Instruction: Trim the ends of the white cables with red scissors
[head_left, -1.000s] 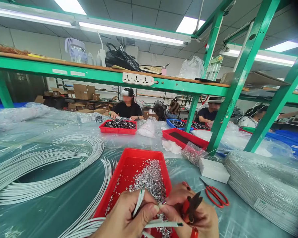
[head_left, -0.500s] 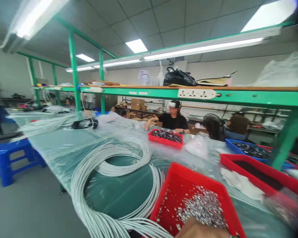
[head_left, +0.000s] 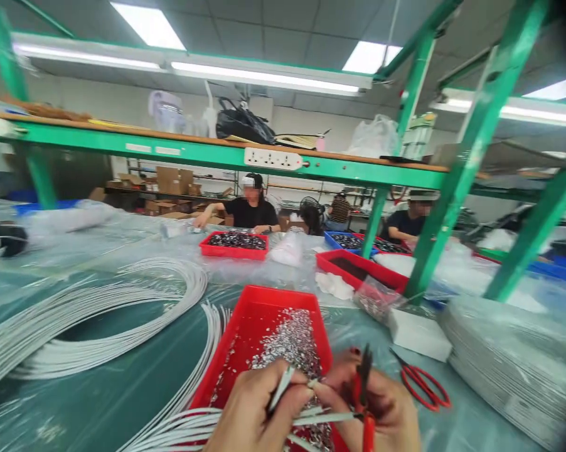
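My left hand [head_left: 259, 408] is closed around the ends of several thin white cables [head_left: 184, 427], one end poking up between thumb and finger. My right hand [head_left: 386, 408] grips red-handled scissors [head_left: 368, 427], their dark blades pointing up. Its thumb and fingertip also meet my left fingertips at a small pale piece, too blurred to make out. Both hands are over the near part of a red tray [head_left: 250, 307]. Small shiny metal pieces [head_left: 290, 339] are heaped in that tray. The cables run across its near left edge.
Coiled white cables [head_left: 123, 339] lie on the left. On the right are another pair of red-handled scissors [head_left: 424, 386], a white box [head_left: 419, 333] and a large wrapped coil [head_left: 513, 370]. Green posts [head_left: 471, 150] hold a shelf. Co-workers sit across the table, near a red tray [head_left: 233, 253].
The view has turned right, bringing the large coil and loose scissors into sight. Earlier one hand showed partly at the tray's bottom edge; now both hands show together, with cables and scissors.
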